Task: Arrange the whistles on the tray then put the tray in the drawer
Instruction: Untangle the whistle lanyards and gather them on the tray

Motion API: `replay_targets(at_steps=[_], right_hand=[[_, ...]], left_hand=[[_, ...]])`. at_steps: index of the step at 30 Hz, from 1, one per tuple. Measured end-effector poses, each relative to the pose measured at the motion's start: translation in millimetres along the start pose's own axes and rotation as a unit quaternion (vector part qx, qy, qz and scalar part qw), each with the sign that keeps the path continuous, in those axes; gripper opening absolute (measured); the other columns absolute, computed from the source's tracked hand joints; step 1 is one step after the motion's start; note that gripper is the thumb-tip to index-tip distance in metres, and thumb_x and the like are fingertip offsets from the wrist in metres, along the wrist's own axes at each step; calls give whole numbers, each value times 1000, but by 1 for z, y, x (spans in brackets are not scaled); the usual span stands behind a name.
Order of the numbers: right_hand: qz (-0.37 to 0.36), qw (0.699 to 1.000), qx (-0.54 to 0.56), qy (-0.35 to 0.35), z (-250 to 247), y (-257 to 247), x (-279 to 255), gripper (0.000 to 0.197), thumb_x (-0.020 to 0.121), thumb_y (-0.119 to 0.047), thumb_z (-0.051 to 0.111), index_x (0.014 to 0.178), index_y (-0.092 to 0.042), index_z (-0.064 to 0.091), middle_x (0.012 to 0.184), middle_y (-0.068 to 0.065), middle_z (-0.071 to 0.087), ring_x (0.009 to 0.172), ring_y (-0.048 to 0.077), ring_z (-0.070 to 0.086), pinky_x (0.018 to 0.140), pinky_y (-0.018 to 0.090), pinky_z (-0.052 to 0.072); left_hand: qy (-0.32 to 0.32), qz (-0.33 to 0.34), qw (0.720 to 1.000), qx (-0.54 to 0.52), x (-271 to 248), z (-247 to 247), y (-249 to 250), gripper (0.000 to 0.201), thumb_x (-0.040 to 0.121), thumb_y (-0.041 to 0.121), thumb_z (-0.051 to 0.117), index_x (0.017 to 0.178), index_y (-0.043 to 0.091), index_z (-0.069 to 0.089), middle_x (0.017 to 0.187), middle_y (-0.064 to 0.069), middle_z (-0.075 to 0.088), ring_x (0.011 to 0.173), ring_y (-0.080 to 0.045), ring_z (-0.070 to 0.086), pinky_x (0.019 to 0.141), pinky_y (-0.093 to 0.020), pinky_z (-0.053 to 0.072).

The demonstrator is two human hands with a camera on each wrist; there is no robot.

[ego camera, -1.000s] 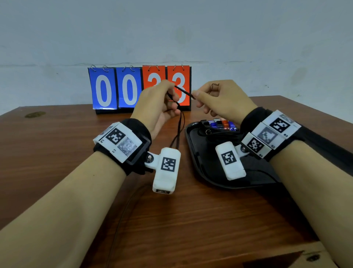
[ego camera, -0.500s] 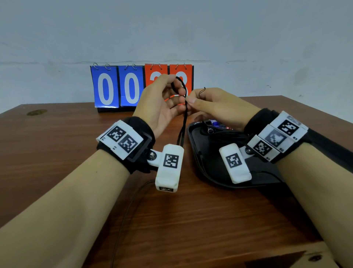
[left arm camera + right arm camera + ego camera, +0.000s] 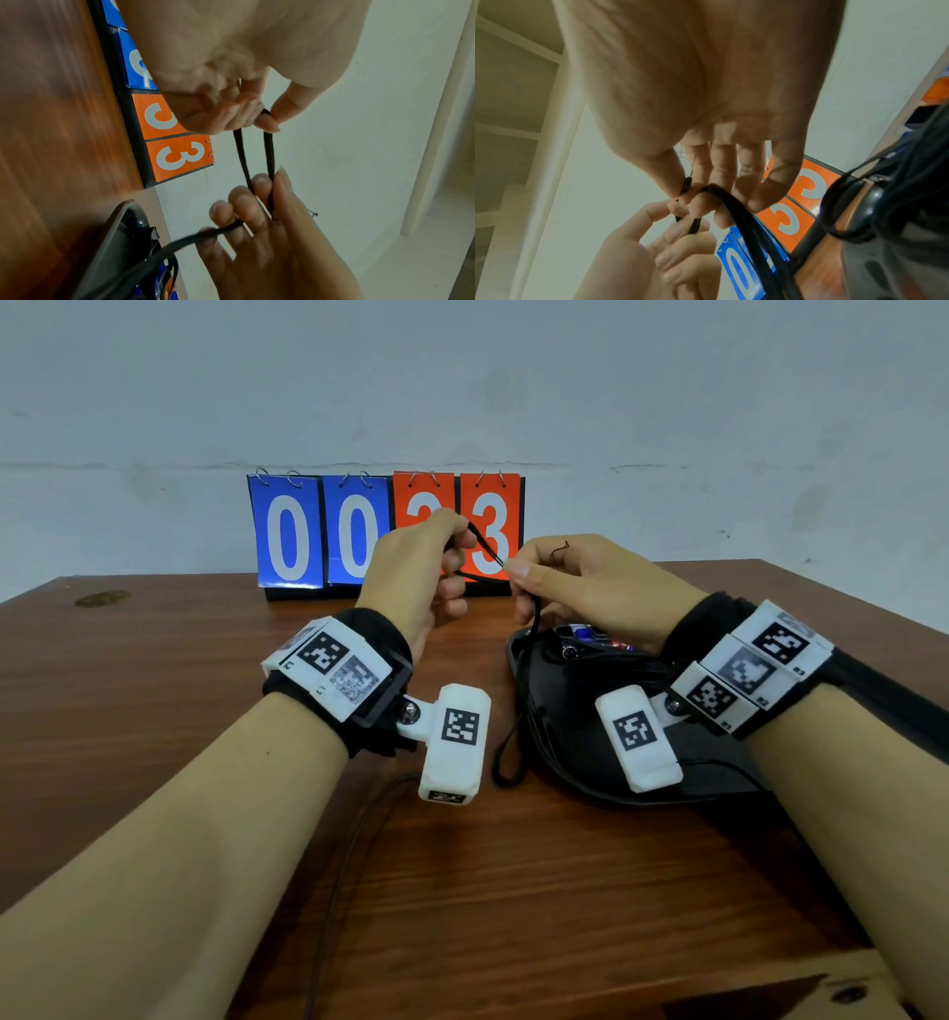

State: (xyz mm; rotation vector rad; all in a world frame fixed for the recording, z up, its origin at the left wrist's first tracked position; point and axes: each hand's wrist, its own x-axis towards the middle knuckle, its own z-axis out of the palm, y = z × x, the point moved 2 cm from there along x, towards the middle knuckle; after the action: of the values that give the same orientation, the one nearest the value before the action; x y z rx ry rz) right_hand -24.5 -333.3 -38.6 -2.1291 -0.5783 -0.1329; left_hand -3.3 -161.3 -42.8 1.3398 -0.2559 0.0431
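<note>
Hands both pinch cord: left hand [image 3: 418, 567] and right hand [image 3: 580, 585] hold a short black cord [image 3: 257, 158] span taut. Limp, light, tangle-prone. Rest trails to whistles [image 3: 585, 639] on tray [image 3: 575, 762], on desk [image 3: 154, 711]. Grip near whistle body.

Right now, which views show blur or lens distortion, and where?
Head view: sharp, wide-angle stretch on the forearms. Left wrist view: table smeared by blur, cord clear. Right wrist view: tray soft and dark, right hand looms large.
</note>
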Motion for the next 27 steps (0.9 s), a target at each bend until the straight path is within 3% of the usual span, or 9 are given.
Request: replay_targets(at_steps=[4, 9, 11, 15, 20, 22, 26, 27], right_hand=[[13, 1000, 6, 10, 0, -1, -1, 31, 103, -37, 51, 81, -16, 59, 75, 0, 60, 73, 12, 63, 72, 25, 50], [3, 1000, -19, 22, -1, -2, 1, 32, 103, -40, 51, 78, -20, 58, 76, 2, 56, 70, 15, 59, 73, 28, 50], [0, 999, -22, 24, -3, -1, 1, 32, 102, -41, 52, 78, -21, 59, 76, 3, 56, 68, 17, 56, 72, 31, 48], [5, 999, -22, 41, -10, -3, -2, 33, 102, -37, 53, 81, -13, 57, 73, 2, 52, 60, 16, 48, 68, 33, 46], [23, 999, 13, 39, -22, -3, -4, 33, 100, -40, 56, 78, -16, 58, 71, 2, 45, 54, 13, 38, 62, 32, 40], [32, 999, 13, 26, -25, -2, -5, 33, 99, -41, 57, 76, -18, 58, 73, 4, 47, 54, 13, 38, 62, 31, 40], [47, 999, 10, 17, -30, 0, -6, 33, 101, -37, 55, 78, -13, 55, 69, 1, 48, 52, 12, 35, 55, 25, 37], [50, 998, 18, 19, -32, 1, -6, 33, 101, -36, 56, 80, -11, 54, 68, 1, 47, 51, 12, 33, 51, 24, 35]], left_hand=[[23, -14, 1000, 9, 1, -4, 2, 27, 92, 21, 55, 66, 17, 54, 57, 6, 39, 44, -10, 26, 44, -23, 26], [58, -25, 998, 19, 2, -5, 4, 29, 92, 24, 55, 64, 20, 48, 53, 9, 34, 40, -8, 22, 42, -22, 24], [67, -31, 997, 37, 3, -6, 2, 25, 92, 24, 55, 68, 18, 50, 52, 9, 34, 39, -8, 23, 41, -21, 24], [81, -28, 994, 63, 8, -9, -1, 11, 89, 21, 57, 93, 15, 49, 56, 7, 31, 43, -9, 21, 40, -21, 19], [93, -18, 993, 70, 9, -11, -2, 13, 91, 18, 59, 102, 11, 58, 62, 6, 40, 42, -7, 25, 37, -20, 24], [96, 4, 988, 119, 11, -11, -3, 14, 91, 20, 64, 104, 15, 62, 70, 5, 46, 44, -7, 31, 38, -20, 29], [80, 56, 965, 243, 13, -9, -7, 16, 91, 37, 69, 84, 24, 63, 81, 1, 61, 63, -9, 54, 67, -27, 46], [63, 45, 964, 256, 11, -8, -7, 24, 92, 44, 66, 85, 20, 67, 77, 0, 60, 92, -12, 67, 67, -31, 48]])
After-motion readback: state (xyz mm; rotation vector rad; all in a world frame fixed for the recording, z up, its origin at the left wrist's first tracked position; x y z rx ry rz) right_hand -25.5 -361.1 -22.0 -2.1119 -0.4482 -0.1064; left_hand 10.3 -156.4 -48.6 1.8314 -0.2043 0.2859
